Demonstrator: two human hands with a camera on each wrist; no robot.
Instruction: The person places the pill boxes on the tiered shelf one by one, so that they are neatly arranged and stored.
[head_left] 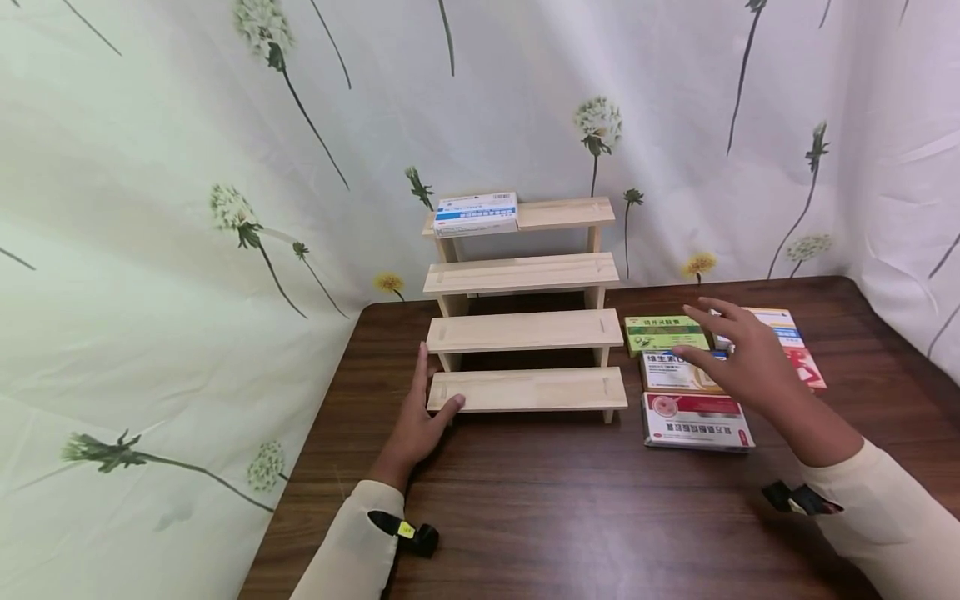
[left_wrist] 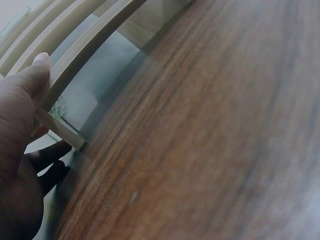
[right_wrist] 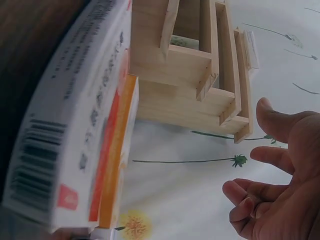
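A pale wooden step rack (head_left: pixel 525 331) with several tiers stands on the table. My left hand (head_left: pixel 417 423) grips its lower left corner, thumb on the front edge of the bottom step; the left wrist view shows the fingers (left_wrist: pixel 52 155) around the side leg. My right hand (head_left: pixel 750 358) is held above a group of medicine boxes, fingers parted, nothing in it. Under and around it lie a green box (head_left: pixel 666 333), a white-and-yellow box (head_left: pixel 675 372) and a red-and-white box (head_left: pixel 697 422). Other boxes (head_left: pixel 806 367) are partly hidden behind the hand.
A white-and-blue medicine box (head_left: pixel 476 214) lies on the left part of the top step. Dark wood table (head_left: pixel 540 500) extends in front of the rack. White cloth (head_left: pixel 510 108) printed with dandelions hangs behind and at both sides.
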